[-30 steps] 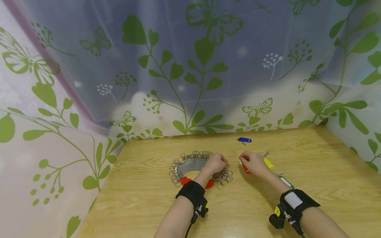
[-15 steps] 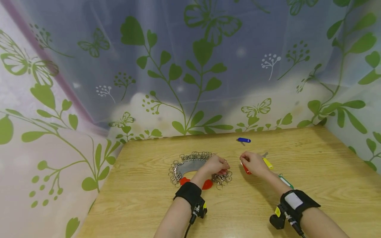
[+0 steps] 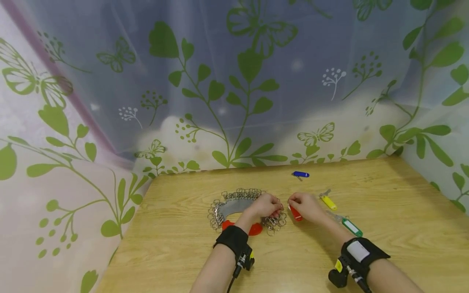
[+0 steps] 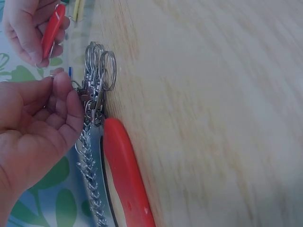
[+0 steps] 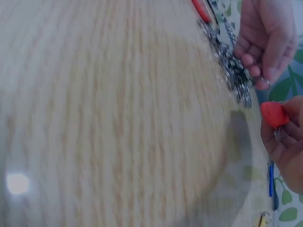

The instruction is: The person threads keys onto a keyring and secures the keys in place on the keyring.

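Note:
A grey curved plate with red ends lies on the table, its outer edge lined with many metal clasps and split rings. My left hand is over the right part of the plate and pinches a split ring between thumb and forefinger. Just to the right, my right hand holds a red key tag, its thumb and forefinger at the end facing the left hand. A small metal piece hangs below that tag in the right wrist view. A small gap separates the fingertips.
Beyond the right hand lie a yellow key tag with a key and a green key tag. A blue key tag is near the table's back edge. A patterned curtain stands behind the wooden table.
My right hand has moved left with the red key tag, narrowing the gap to the left hand. More of the yellow and green tags shows. The left hand has turned slightly over the rings.

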Demonstrator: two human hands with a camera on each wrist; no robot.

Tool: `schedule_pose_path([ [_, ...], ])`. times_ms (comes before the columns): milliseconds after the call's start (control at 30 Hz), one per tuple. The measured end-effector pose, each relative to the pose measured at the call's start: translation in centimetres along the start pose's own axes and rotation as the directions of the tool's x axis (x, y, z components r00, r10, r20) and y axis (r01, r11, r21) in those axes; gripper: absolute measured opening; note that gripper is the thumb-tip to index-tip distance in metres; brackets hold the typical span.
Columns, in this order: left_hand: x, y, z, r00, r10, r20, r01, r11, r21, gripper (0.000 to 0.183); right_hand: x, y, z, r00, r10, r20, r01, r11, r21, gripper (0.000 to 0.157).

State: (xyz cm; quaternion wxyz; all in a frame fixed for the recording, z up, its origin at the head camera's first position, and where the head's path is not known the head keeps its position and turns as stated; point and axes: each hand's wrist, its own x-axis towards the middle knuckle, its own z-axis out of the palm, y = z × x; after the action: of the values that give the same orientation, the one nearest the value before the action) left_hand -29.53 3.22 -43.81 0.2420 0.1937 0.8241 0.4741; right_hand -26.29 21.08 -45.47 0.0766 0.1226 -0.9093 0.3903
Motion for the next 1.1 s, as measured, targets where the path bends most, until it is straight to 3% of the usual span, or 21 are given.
schedule_pose_path([
  [133, 0.2, -0.1, -0.1, 0.997, 0.076, 0.005, -0.076, 0.987, 0.142, 0.026, 0.1, -0.3, 0.6, 1.000, -0.010, -0.011, 0.010, 1.000, 0.012, 0.011],
  [233, 0.3, 0.0, -0.1, 0.991, 0.133, 0.008, -0.130, 0.953, 0.273, 0.033, 0.1, -0.4, 0.9, 1.000, -0.010, -0.013, 0.010, 1.000, 0.022, 0.009],
  [400, 0.2, 0.3, 0.1, 0.986, 0.166, -0.015, -0.147, 0.906, 0.398, 0.036, 0.2, -0.5, 1.3, 1.000, -0.026, -0.003, 0.026, 0.999, 0.021, 0.007],
  [700, 0.2, 0.4, 0.2, 0.985, 0.172, -0.021, -0.145, 0.882, 0.448, 0.040, 0.5, -0.5, 1.4, 0.998, -0.023, -0.052, 0.021, 0.999, -0.040, 0.008],
  [1100, 0.3, 0.0, 0.1, 0.979, 0.193, -0.058, -0.150, 0.888, 0.435, 0.036, 0.1, -0.7, 1.1, 0.995, -0.102, 0.006, 0.102, 0.995, -0.024, 0.007],
])
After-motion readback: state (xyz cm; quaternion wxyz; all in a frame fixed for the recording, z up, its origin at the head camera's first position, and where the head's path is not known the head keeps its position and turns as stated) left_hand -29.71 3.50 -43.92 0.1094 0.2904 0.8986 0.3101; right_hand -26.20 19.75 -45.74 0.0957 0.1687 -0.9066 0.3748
